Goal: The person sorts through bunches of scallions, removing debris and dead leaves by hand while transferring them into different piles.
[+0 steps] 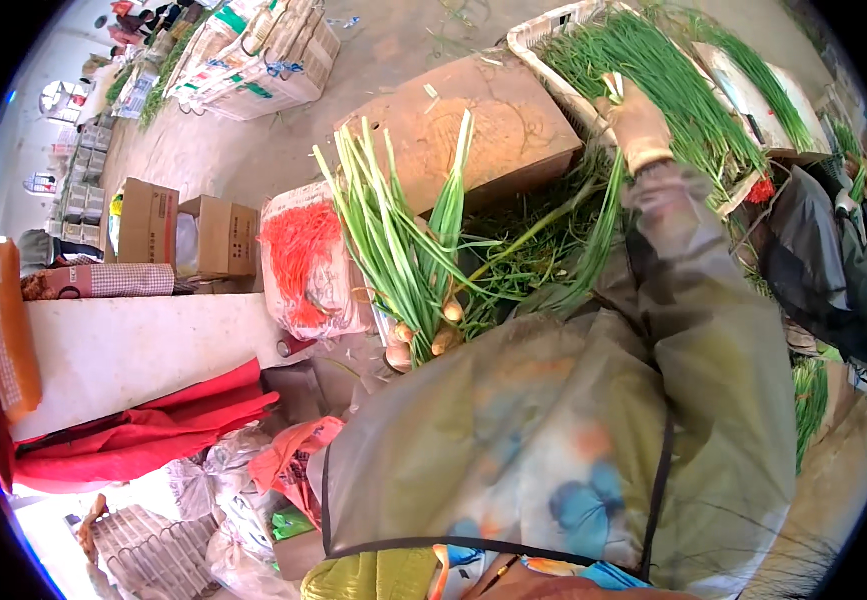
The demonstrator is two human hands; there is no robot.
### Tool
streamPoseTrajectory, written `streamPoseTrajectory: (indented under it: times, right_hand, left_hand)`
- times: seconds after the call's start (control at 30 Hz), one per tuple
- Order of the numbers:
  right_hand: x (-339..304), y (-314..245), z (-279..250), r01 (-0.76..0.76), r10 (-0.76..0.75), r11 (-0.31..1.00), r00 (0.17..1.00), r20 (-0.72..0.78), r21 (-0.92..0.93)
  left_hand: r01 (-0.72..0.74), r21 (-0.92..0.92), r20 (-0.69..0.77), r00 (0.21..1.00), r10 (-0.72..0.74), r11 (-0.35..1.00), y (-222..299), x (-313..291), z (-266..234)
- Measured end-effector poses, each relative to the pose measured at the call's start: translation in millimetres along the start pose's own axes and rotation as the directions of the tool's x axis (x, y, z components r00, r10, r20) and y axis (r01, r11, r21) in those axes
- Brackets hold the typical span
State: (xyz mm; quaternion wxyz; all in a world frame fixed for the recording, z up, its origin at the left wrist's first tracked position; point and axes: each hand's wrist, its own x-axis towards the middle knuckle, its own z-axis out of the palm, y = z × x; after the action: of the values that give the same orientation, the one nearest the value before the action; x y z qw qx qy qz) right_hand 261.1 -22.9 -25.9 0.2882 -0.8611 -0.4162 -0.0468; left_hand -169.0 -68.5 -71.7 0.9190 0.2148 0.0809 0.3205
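Observation:
My left hand is mostly hidden at my sleeve's end. Its fingers close round the lower part of a bunch of green onions, whose leaves fan upward. At the far right, my right hand, in a pale glove, is closed on a few green onions. Their white ends stick up past the fingers, and long leaves hang below the hand. Beside it lies a large heap of green onions in a white plastic crate. Loose green leaves lie between my hands.
A brown board-like box stands ahead of me. Red ties lie on a pale package at the left, near cardboard boxes and a white surface. Stacked white crates stand farther off. Another person's dark clothing shows at right.

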Motion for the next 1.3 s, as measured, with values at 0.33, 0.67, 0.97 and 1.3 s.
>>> streamPoseTrajectory:
  times: [0.33,0.67,0.97,1.3]
  right_hand:
    - [-32.8,-121.9,-29.0,-0.505,-0.252,0.206,0.800,0.545,0.838]
    - [12.2,-74.1,-77.6,-0.177,-0.414,0.489,0.815,0.406,0.854]
    - [-22.5,-129.7,-80.9,-0.291,-0.505,0.390,0.725,0.467,0.874]
    - [-54.6,-142.4,-53.2,0.337,-0.567,0.628,0.816,0.116,0.702]
  left_hand:
    - [-0.079,-0.029,-0.001,0.997,0.079,0.996,2.9,-14.4,-3.2]
    - [-0.183,-0.131,0.280,0.936,0.214,0.974,34.0,1.7,6.9]
    - [-0.173,0.417,-0.049,0.976,0.213,0.892,53.2,95.1,70.7]
    - [-0.264,0.650,0.017,0.943,0.333,0.713,30.0,157.7,100.4]
